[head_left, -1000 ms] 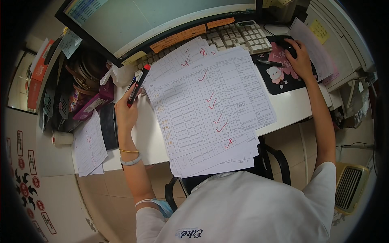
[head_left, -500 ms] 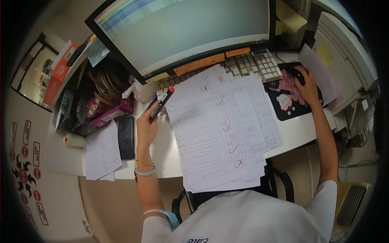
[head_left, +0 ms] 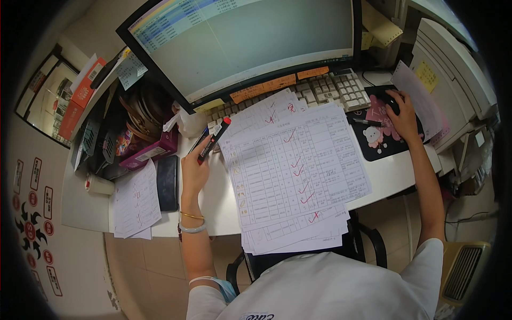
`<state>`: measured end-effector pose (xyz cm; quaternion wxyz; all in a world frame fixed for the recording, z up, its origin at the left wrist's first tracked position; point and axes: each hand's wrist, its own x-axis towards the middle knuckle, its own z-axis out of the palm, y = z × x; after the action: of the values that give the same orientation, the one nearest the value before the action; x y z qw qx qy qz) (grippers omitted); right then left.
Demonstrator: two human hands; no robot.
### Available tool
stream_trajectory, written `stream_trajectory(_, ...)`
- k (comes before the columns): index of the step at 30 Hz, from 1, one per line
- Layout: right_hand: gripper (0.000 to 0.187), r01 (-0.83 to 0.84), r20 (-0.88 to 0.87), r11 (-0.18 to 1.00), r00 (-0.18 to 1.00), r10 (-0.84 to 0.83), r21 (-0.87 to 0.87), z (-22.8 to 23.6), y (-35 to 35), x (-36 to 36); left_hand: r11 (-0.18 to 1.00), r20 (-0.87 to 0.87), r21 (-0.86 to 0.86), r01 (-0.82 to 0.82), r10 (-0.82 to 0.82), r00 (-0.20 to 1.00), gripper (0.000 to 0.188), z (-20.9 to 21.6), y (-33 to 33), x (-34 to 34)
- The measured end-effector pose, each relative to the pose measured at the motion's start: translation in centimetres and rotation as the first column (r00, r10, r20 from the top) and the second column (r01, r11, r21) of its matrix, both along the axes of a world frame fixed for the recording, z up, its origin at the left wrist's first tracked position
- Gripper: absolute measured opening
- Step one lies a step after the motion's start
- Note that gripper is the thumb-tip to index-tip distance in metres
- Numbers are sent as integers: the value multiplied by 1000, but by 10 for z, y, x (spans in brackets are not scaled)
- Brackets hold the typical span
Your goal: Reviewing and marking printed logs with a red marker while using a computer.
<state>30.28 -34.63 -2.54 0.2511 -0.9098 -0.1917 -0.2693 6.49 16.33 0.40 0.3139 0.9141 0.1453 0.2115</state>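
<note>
Desk and surroundings, seen from above. A white desk (head_left: 216,210) carried a fanned stack of printed sheets (head_left: 277,176), marked with red ticks; its upper part overlapped a beige keyboard (head_left: 352,93) and its lower part projected past the near edge. A large monitor (head_left: 256,45) stood behind. The left hand (head_left: 195,173) was just left of the stack, its grip closed around a black marker (head_left: 213,143) with a red end, held tilted. At right, the right hand (head_left: 405,120) rested on a dark mouse (head_left: 393,105), its grip curved about it, on a patterned mouse pad (head_left: 383,152) that also bore a pen (head_left: 368,122). Farther right stood a pale, bulky machine (head_left: 448,69) with a yellow note. The desk's left side held a purple box (head_left: 166,146), a dark flat case (head_left: 167,184), loose papers (head_left: 133,202) and a pale cup (head_left: 100,185). Below lay a tiled floor (head_left: 160,261); a beige grilled unit (head_left: 465,274) stood at lower right, and red-and-black graphics (head_left: 30,231) covered the left wall (head_left: 80,250).
</note>
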Motion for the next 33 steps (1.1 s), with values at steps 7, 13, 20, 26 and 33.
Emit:
stream_trajectory(7,41,2,-2,1000,1000,-2,-16,-2,-2,1,1000,-21,-25,-3,2,1000,57,1,-1,-1)
stream_trajectory(13,41,15,-8,1000,1000,-15,-20,-3,-3,1,1000,-36,13,-4,5,999,58,6,-4,-2)
stream_trajectory(20,41,10,-18,1000,1000,-10,-15,-3,-3,2,1000,-21,7,5,-5,1000,57,5,-3,-2)
stream_trajectory(26,41,7,-18,1000,1000,-7,-14,-1,-2,1,1000,1,-11,12,-12,1000,56,5,-3,-1)
stream_trajectory(33,42,20,-2,1000,1000,-20,-9,-2,-2,0,1000,-18,9,8,-8,1000,56,7,-6,-1)
